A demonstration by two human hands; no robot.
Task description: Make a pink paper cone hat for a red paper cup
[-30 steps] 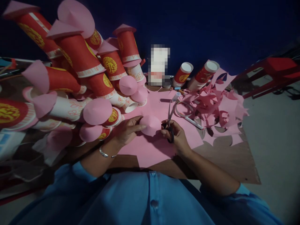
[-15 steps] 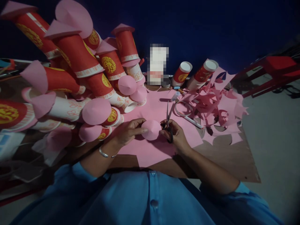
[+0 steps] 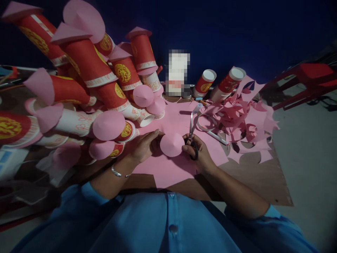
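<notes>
A small pink paper cone (image 3: pixel 172 144) is held up between my hands, point toward me. At its left edge, my left hand (image 3: pixel 147 144) has its fingers partly hidden behind the paper, gripping that side. My right hand (image 3: pixel 201 151) holds black-handled scissors (image 3: pixel 191 123), blades pointing up and away, while its thumb and a finger pinch the cone's right edge. Beneath them lies a large pink paper sheet (image 3: pixel 147 165) with cut-out edges.
Red and white paper-cup towers (image 3: pixel 84 61) with pink cone tops crowd the left. Two cup stacks (image 3: pixel 205 84) stand at the back. Pink scraps (image 3: pixel 244 123), a tape roll (image 3: pixel 206 122) and a white pen-like stick (image 3: pixel 218 137) lie right. A red stool (image 3: pixel 310 75) stands beyond the table (image 3: pixel 273 179).
The cone and scissors have shifted slightly right. My left thumb has moved from the cone's front to its upper left edge.
</notes>
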